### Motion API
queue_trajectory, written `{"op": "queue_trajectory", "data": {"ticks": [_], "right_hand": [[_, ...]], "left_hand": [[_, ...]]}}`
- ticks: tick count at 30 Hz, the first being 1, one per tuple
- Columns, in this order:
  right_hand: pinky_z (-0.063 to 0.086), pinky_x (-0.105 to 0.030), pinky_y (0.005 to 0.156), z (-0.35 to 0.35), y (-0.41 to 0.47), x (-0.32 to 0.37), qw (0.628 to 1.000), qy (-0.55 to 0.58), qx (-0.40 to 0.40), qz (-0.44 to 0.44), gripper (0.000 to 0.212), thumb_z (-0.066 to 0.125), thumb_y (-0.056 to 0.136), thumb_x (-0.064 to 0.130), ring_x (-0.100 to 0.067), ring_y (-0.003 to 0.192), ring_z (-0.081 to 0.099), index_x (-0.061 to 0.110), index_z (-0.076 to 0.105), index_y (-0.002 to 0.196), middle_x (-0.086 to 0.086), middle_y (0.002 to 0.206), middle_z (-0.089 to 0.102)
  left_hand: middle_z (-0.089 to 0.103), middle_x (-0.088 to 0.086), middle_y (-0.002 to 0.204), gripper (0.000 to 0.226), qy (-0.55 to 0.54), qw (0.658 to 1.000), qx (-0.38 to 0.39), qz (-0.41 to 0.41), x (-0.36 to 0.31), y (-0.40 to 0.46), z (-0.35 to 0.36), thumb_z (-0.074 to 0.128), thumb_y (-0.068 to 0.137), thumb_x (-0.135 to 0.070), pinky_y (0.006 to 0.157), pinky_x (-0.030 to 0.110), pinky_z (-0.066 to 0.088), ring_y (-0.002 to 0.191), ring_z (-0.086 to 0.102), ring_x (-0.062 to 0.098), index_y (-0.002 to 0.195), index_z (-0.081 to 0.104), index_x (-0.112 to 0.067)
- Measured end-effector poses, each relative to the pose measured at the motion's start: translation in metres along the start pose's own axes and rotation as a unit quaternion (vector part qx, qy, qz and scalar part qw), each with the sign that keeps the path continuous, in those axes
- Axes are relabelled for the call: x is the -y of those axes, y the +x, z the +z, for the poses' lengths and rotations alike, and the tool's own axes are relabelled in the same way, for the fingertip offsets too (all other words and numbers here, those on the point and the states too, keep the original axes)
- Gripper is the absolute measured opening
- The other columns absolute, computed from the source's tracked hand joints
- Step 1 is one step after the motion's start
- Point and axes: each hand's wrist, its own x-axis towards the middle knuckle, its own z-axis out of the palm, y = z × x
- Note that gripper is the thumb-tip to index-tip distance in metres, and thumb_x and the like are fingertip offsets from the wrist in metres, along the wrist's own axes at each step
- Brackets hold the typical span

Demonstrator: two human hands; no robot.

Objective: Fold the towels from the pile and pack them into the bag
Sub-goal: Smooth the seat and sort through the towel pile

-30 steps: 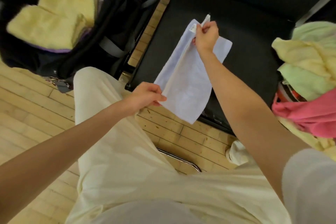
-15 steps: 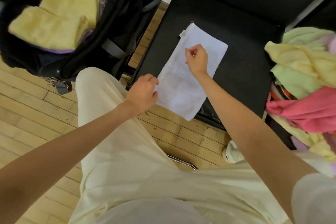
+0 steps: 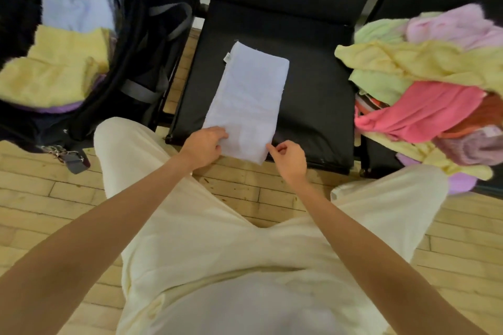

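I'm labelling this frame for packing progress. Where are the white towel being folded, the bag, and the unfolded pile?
white towel (image 3: 249, 95), head view, middle of the folded strip.
bag (image 3: 141, 43), head view, its black right wall.
pile (image 3: 419, 114), head view, the pink towel in it.

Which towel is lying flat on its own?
The pale lavender towel on the black chair seat. The others are heaped in the pile or packed in the bag.
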Motion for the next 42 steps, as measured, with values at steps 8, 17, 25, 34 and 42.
{"op": "queue_trajectory", "data": {"ticks": [8,17,25,34,42], "right_hand": [[0.042,-0.030,0.068,0.019,-0.012,0.021,0.990,0.106,-0.022,0.089,0.043,0.062,0.089,0.034,-0.024,0.089,0.058,0.000,0.047,0.112,-0.013,0.111,0.054],[0.043,-0.028,0.067,0.026,-0.008,0.029,0.971,0.190,0.006,0.141,0.024,0.059,0.087,0.018,-0.024,0.085,0.051,0.013,0.047,0.068,-0.006,0.090,0.049],[0.049,-0.017,0.049,-0.006,-0.014,0.041,0.929,0.347,0.077,0.102,0.012,0.058,0.089,0.005,-0.017,0.064,0.057,0.008,0.046,0.088,-0.007,0.088,0.053],[0.045,-0.022,0.050,-0.029,-0.021,0.035,0.874,0.455,0.076,0.151,0.021,0.055,0.093,0.006,-0.014,0.058,0.051,0.017,0.060,0.110,-0.014,0.098,0.062],[0.053,-0.027,0.071,-0.067,-0.029,0.007,0.808,0.542,0.128,0.191,0.020,0.053,0.091,0.009,-0.020,0.080,0.070,0.000,0.062,0.107,-0.012,0.093,0.071]], "left_hand": [[0.053,0.006,0.139,0.038,-0.048,0.999,-0.012,-0.007,0.007,0.003,0.002,0.056,0.090,-0.007,0.106,0.031,0.035,0.126,0.050,0.025,0.127,0.060,-0.010],[0.052,0.007,0.139,0.045,-0.089,0.996,-0.006,-0.011,0.013,0.003,0.004,0.066,0.084,-0.008,0.109,0.031,0.033,0.129,0.047,0.024,0.129,0.058,-0.010],[0.048,0.004,0.116,0.074,0.025,0.999,-0.002,0.029,0.003,0.001,0.010,0.086,0.061,-0.037,0.085,0.034,0.047,0.104,0.049,0.020,0.119,0.050,-0.011],[0.057,0.012,0.102,0.019,0.031,0.996,-0.009,0.084,-0.001,0.000,-0.008,0.049,0.089,0.002,0.075,0.031,0.043,0.089,0.055,0.026,0.106,0.057,-0.002],[0.063,0.003,0.082,0.010,-0.172,0.982,0.065,0.047,-0.006,-0.008,-0.046,0.061,0.090,-0.014,0.072,0.027,0.048,0.077,0.060,0.015,0.084,0.065,-0.021]]}}
